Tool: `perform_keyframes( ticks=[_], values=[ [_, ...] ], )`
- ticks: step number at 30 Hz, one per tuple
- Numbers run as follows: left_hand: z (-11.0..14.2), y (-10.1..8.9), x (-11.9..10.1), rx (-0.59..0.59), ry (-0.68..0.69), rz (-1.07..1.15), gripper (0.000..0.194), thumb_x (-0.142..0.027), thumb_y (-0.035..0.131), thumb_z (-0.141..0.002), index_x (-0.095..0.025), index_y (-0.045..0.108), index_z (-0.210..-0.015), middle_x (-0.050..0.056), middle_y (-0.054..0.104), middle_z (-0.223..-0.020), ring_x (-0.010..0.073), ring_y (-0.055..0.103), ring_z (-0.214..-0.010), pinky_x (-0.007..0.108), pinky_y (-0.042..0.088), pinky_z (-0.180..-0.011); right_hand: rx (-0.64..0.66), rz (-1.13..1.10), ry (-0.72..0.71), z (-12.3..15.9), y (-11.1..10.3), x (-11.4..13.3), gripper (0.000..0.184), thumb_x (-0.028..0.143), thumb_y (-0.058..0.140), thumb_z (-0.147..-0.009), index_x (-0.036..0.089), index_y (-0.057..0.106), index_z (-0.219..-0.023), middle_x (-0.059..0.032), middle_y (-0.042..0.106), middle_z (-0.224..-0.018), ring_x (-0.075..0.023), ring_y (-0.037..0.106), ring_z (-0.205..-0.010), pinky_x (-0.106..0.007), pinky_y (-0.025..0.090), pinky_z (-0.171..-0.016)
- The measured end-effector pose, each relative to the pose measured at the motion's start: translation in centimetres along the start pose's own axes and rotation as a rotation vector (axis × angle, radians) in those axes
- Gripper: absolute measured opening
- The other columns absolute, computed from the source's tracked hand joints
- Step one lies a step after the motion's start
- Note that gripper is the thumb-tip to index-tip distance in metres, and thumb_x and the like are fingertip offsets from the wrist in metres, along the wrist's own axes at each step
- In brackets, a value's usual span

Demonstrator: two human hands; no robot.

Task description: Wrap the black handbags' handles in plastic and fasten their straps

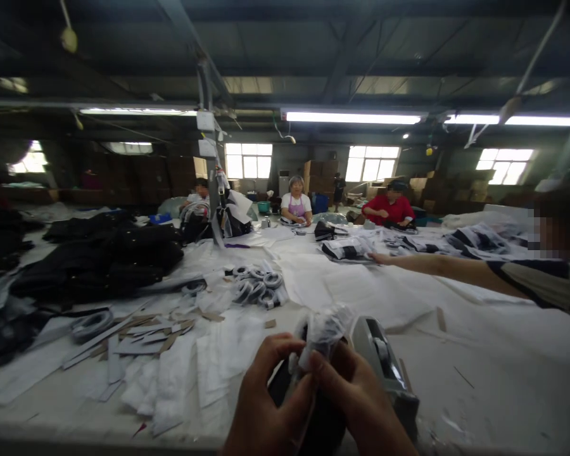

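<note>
Low in the centre, a black piece [323,421], seemingly fabric or leather, has translucent white wrapping [330,324] bunched around its upper end. My left hand [268,396] closes on its left side, with thumb and fingers pinching the wrapping. From the other side, my right hand [363,396] grips the same piece, its thumb pressed onto the white wrap near the left thumb. Both hands hide much of the piece, so its exact kind cannot be made out. Just beyond my right hand stands a grey-green tape dispenser [380,354].
Grey rings [259,285], cardboard strips [147,332] and white sheets [175,373] lie left of centre. Black goods [99,253] are piled farther left. A co-worker's arm [437,266] reaches in from the right toward wrapped black items [346,250]. Other people sit across the table.
</note>
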State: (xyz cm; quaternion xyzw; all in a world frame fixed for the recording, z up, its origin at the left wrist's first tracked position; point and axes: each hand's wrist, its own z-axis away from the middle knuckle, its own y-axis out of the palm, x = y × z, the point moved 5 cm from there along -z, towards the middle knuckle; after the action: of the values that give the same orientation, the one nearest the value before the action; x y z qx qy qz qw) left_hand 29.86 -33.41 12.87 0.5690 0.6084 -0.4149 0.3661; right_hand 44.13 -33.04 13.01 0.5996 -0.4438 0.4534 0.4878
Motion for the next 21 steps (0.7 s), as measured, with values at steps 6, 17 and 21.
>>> perform_keyframes(
  ticks=[6, 17, 21],
  values=[
    [1.2, -0.7, 5.8, 0.034, 0.031, -0.05, 0.073, -0.055, 0.077, -0.065, -0.028, 0.06, -0.131, 0.011, 0.055, -0.141, 0.0387, 0.047, -0.131, 0.046, 0.038, -0.11, -0.127, 0.142, 0.034, -3.9, -0.6, 1.2, 0.043, 0.051, 0.075, -0.075, 0.017, 0.071, -0.102, -0.0053, 0.075, -0.085, -0.0228, 0.068, -0.078, -0.029, 0.053, -0.071],
    [-3.9, -0.3, 8.6, 0.15, 0.046, 0.069, 0.053, -0.06, 0.072, -0.07, -0.027, 0.073, -0.112, 0.01, 0.074, -0.106, 0.0317, 0.067, -0.098, 0.038, 0.051, -0.088, -0.243, 0.369, 0.1, -13.4, -3.1, 1.6, 0.053, 0.057, 0.078, -0.065, 0.019, 0.074, -0.102, -0.0125, 0.076, -0.081, -0.0302, 0.069, -0.067, -0.035, 0.054, -0.054],
    [-5.2, -2.5, 10.9, 0.262, 0.056, 0.019, 0.047, -0.052, 0.064, -0.082, -0.027, 0.068, -0.121, 0.011, 0.074, -0.115, 0.0304, 0.068, -0.105, 0.038, 0.051, -0.094, -0.255, 0.361, 0.179, -14.4, -6.2, -2.4, 0.045, 0.062, 0.066, -0.074, 0.02, 0.078, -0.083, -0.0134, 0.073, -0.064, -0.0285, 0.067, -0.051, -0.037, 0.053, -0.046]
  ],
)
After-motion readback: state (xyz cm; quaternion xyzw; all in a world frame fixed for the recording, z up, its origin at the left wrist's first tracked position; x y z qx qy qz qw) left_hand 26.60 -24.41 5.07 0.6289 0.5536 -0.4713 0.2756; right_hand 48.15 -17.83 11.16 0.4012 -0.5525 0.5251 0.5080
